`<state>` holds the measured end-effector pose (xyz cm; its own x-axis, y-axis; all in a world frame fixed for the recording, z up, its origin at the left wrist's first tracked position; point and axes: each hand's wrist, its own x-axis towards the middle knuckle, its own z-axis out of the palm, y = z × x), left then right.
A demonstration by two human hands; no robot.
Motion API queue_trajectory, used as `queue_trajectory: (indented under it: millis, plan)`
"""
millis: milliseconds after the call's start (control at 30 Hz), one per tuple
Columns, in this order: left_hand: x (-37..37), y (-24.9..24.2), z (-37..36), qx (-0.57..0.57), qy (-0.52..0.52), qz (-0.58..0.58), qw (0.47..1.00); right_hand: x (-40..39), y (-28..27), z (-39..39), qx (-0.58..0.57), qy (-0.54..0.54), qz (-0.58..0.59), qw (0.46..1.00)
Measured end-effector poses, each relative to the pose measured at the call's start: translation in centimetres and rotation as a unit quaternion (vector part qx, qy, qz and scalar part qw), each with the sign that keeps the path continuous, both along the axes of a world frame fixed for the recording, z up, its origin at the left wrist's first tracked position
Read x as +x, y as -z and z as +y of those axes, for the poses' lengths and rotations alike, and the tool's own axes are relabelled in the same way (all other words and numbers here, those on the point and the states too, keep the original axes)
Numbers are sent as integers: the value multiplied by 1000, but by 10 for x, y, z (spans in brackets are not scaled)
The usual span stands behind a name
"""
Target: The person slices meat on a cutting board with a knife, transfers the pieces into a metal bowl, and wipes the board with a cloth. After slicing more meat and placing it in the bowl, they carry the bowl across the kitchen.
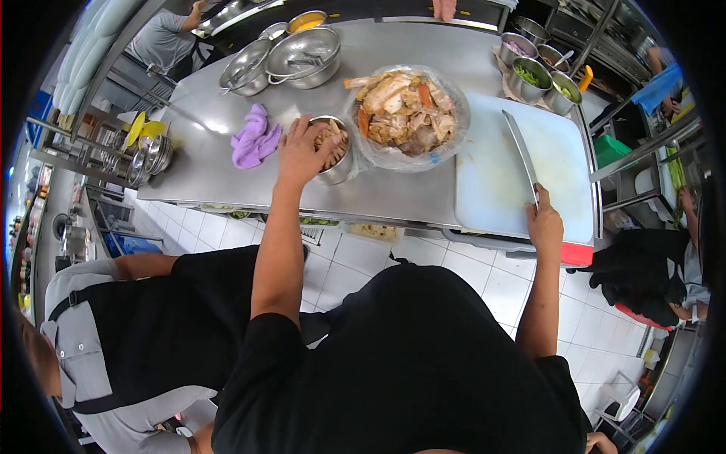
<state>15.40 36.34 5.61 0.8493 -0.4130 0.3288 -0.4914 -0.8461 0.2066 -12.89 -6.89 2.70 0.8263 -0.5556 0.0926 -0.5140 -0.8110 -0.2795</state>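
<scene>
My left hand is at the left rim of a round metal container, its fingers spread along that side and its thumb over the contents. Pieces of chopped meat fill the container. On the right, my right hand is closed around the handle of a long kitchen knife. The blade lies over a white cutting board and points away from me. Between the hands, behind the container, a bowl lined with clear plastic is heaped with cooked meat pieces.
A purple cloth lies left of the container. Metal colanders stand at the back left, and small metal pots with chopped vegetables at the back right. A person in a black apron is close on my left; others work farther off.
</scene>
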Motion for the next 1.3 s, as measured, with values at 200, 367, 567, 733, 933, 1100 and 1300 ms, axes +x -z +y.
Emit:
queue_trajectory:
  millis: [200,367,567,733,933,1100,1300]
  plan:
    - [23,12,6,-278,-16,120,953,1,-18,-8,106,-15,-20,994]
    - [21,7,-4,-147,-32,33,988,-3,-17,-21,188,20,-40,981]
    - [14,0,-7,-149,-24,32,988,-4,-32,-8,354,116,-127,919]
    - [17,1,-5,-148,-10,36,988,-8,-22,-24,442,84,-176,875]
    - [30,-19,-4,-197,-94,227,949,-8,-18,-24,448,79,-196,869]
    - [25,-42,-86,-221,92,2,971,-7,-27,-17,413,93,-173,889]
    - [46,-21,-210,-3,304,-74,950,-7,-31,-11,418,112,-171,885]
